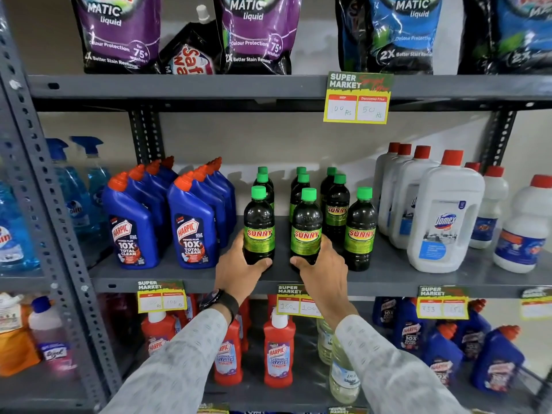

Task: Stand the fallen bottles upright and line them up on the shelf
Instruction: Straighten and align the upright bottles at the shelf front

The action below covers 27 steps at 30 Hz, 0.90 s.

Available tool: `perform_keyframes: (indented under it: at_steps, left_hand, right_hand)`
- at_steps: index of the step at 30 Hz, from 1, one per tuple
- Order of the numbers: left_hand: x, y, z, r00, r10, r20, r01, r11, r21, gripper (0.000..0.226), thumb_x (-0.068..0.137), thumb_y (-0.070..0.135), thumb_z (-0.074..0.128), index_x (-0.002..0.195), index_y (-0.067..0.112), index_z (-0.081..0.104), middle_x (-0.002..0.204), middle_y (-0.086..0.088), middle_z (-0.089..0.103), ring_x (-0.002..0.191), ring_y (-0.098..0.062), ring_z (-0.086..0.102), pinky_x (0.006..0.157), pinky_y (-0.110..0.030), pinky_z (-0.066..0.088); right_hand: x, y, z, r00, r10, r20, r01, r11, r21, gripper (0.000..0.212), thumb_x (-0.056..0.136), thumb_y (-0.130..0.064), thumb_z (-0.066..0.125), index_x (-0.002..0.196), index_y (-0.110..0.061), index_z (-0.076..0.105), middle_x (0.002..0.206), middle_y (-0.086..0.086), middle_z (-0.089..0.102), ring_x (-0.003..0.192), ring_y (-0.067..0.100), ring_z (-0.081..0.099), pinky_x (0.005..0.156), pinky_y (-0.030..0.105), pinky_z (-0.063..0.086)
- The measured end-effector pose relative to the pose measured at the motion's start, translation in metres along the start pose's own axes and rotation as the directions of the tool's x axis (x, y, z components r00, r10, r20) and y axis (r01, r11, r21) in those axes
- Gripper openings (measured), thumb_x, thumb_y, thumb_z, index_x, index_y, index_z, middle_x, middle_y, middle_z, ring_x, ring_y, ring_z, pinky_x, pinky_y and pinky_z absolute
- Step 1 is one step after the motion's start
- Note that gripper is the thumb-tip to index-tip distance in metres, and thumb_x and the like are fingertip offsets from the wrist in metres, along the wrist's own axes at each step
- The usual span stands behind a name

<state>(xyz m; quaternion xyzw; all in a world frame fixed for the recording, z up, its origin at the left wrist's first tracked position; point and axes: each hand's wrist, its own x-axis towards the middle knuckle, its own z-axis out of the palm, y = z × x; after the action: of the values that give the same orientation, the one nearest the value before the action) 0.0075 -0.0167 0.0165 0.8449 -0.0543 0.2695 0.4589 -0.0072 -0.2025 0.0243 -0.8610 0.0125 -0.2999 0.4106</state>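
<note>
Several dark bottles with green caps and green "Sunny" labels stand upright in three rows on the grey middle shelf (388, 264). My left hand (239, 268) is wrapped around the base of the front left Sunny bottle (258, 225). The front middle Sunny bottle (306, 225) is gripped low down by my right hand (321, 264). A third front Sunny bottle (360, 231) stands free just to the right. No bottle in this group is lying down.
Blue Harpic bottles (191, 222) stand in two rows left of the group. White Domex bottles (445, 216) stand to its right. Detergent pouches (257, 34) fill the shelf above, red Harpic bottles (279, 351) the shelf below. Price tags (357, 98) hang on the shelf edges.
</note>
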Motion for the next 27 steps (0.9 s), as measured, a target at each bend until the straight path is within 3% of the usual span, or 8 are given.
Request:
perform_keyframes:
  at_steps: [9, 18, 20, 22, 24, 27]
  left_hand:
    - [-0.006, 0.005, 0.000, 0.999, 0.044, -0.005, -0.043, 0.996, 0.081, 0.086, 0.080, 0.038, 0.080, 0.151, 0.031, 0.033, 0.131, 0.002, 0.067, 0.116, -0.019, 0.063, 0.099, -0.034, 0.049]
    - [-0.011, 0.005, 0.004, 1.000, -0.018, -0.010, 0.020, 0.988, 0.151, 0.093, 0.082, 0.038, 0.078, 0.157, 0.022, 0.025, 0.133, -0.006, 0.066, 0.119, -0.025, 0.061, 0.099, -0.044, 0.052]
    - [-0.017, 0.009, 0.005, 0.996, -0.047, -0.076, 0.057, 0.989, 0.136, 0.093, 0.084, 0.036, 0.077, 0.158, 0.021, 0.023, 0.133, -0.010, 0.065, 0.119, -0.028, 0.061, 0.099, -0.047, 0.052]
    - [-0.030, 0.015, 0.007, 0.971, 0.002, -0.238, 0.032, 0.990, 0.139, 0.077, 0.089, 0.026, 0.072, 0.155, 0.020, 0.032, 0.134, -0.011, 0.064, 0.118, -0.028, 0.061, 0.098, -0.047, 0.053]
    - [-0.044, 0.024, 0.014, 0.915, 0.152, -0.375, -0.113, 0.986, 0.126, 0.055, 0.092, 0.016, 0.066, 0.144, 0.019, 0.050, 0.129, -0.006, 0.067, 0.113, -0.021, 0.064, 0.093, -0.044, 0.056]
    - [-0.053, 0.042, 0.031, 0.916, 0.225, -0.333, -0.199, 0.974, 0.111, 0.039, 0.093, 0.016, 0.065, 0.132, 0.017, 0.062, 0.113, -0.002, 0.072, 0.097, -0.012, 0.067, 0.081, -0.042, 0.059]
  right_hand:
    - [-0.001, 0.004, -0.001, 0.999, -0.039, 0.024, 0.039, 0.999, -0.012, 0.068, 0.083, -0.046, 0.081, 0.137, -0.021, 0.048, 0.120, -0.002, 0.070, 0.110, 0.022, 0.066, 0.093, 0.043, 0.053]
    - [0.000, 0.007, -0.002, 0.998, -0.048, 0.049, 0.049, 0.999, -0.016, 0.070, 0.084, -0.045, 0.081, 0.139, -0.018, 0.047, 0.122, 0.001, 0.070, 0.110, 0.023, 0.066, 0.090, 0.038, 0.052]
    - [0.001, 0.008, -0.003, 0.996, -0.062, 0.058, 0.063, 0.998, -0.016, 0.074, 0.084, -0.046, 0.081, 0.142, -0.017, 0.045, 0.124, 0.003, 0.070, 0.112, 0.024, 0.067, 0.091, 0.039, 0.052]
    - [0.000, 0.008, -0.009, 0.995, -0.068, 0.079, 0.070, 0.997, -0.020, 0.085, 0.087, -0.048, 0.079, 0.153, -0.014, 0.037, 0.133, 0.006, 0.067, 0.122, 0.026, 0.064, 0.098, 0.040, 0.050]
    - [-0.002, 0.012, -0.026, 0.995, -0.087, 0.050, 0.087, 0.996, -0.004, 0.092, 0.091, -0.053, 0.070, 0.162, -0.011, 0.029, 0.139, 0.006, 0.064, 0.125, 0.024, 0.063, 0.103, 0.041, 0.049]
    - [0.006, 0.030, -0.061, 0.980, -0.069, -0.188, 0.088, 0.992, 0.095, 0.062, 0.099, -0.036, 0.066, 0.154, -0.018, 0.044, 0.129, 0.000, 0.069, 0.107, 0.015, 0.070, 0.098, 0.048, 0.056]
